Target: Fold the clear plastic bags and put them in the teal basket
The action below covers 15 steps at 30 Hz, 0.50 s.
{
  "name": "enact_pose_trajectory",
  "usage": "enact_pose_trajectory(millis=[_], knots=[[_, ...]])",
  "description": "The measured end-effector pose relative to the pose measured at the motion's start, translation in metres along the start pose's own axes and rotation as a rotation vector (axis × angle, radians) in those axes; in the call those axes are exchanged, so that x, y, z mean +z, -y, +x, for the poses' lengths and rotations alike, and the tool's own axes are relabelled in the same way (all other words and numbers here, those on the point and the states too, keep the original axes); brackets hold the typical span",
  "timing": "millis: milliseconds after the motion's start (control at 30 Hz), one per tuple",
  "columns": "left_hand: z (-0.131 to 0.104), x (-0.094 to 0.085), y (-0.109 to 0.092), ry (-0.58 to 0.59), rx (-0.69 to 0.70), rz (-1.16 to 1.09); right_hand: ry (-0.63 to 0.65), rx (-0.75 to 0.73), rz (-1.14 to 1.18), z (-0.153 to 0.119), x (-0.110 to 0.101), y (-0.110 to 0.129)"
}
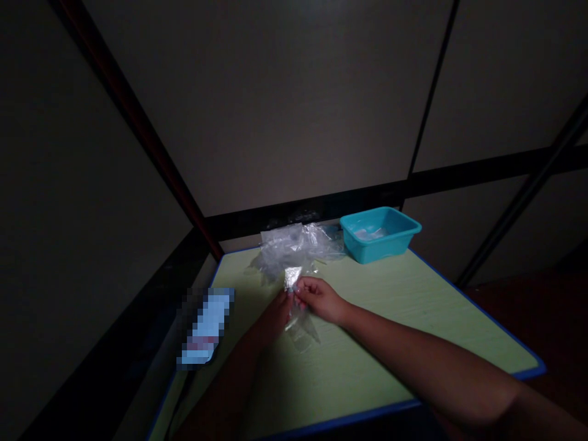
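Here both the left hand (278, 309) and right hand (316, 298) pinch a crinkly clear plastic bag (296, 306)

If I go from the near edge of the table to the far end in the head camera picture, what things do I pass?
Small clear plastic bag held in both hands → heap of crumpled clear plastic bags → teal plastic tub.

Ahead of my hands a heap of clear plastic (294, 248) blocks the far middle of the counter (404, 318), and the teal tub (380, 233) stands just beside it at the far right corner. To my right the counter lies bare out to its blue edge, wide enough for an arm to sweep. To my left a flat blurred item (206, 327) sits at the counter's edge, narrowing that side.
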<state>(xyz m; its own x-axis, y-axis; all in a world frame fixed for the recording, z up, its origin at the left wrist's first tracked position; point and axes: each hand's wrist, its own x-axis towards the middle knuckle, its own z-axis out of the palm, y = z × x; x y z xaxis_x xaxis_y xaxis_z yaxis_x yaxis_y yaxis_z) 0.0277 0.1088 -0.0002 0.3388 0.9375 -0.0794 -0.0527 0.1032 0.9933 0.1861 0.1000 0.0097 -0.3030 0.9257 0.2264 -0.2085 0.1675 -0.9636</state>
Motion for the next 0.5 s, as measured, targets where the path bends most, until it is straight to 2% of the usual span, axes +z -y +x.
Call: enact_pose_trajectory(millis=[100, 200, 367, 500], knots=[[-0.002, 0.005, -0.009, 0.024, 0.129, 0.127, -0.005, 0.016, 0.066, 0.001, 0.0, 0.0], [-0.007, 0.011, -0.016, 0.052, 0.226, 0.142, 0.009, 0.028, 0.089, 0.001, 0.0, -0.001], [-0.012, 0.014, -0.015, 0.01, 0.253, 0.141, 0.004, 0.005, 0.055, 0.002, -0.001, -0.003], [-0.009, 0.009, -0.009, 0.033, 0.25, 0.134, -0.03, 0.009, 0.046, 0.003, -0.004, -0.005]])
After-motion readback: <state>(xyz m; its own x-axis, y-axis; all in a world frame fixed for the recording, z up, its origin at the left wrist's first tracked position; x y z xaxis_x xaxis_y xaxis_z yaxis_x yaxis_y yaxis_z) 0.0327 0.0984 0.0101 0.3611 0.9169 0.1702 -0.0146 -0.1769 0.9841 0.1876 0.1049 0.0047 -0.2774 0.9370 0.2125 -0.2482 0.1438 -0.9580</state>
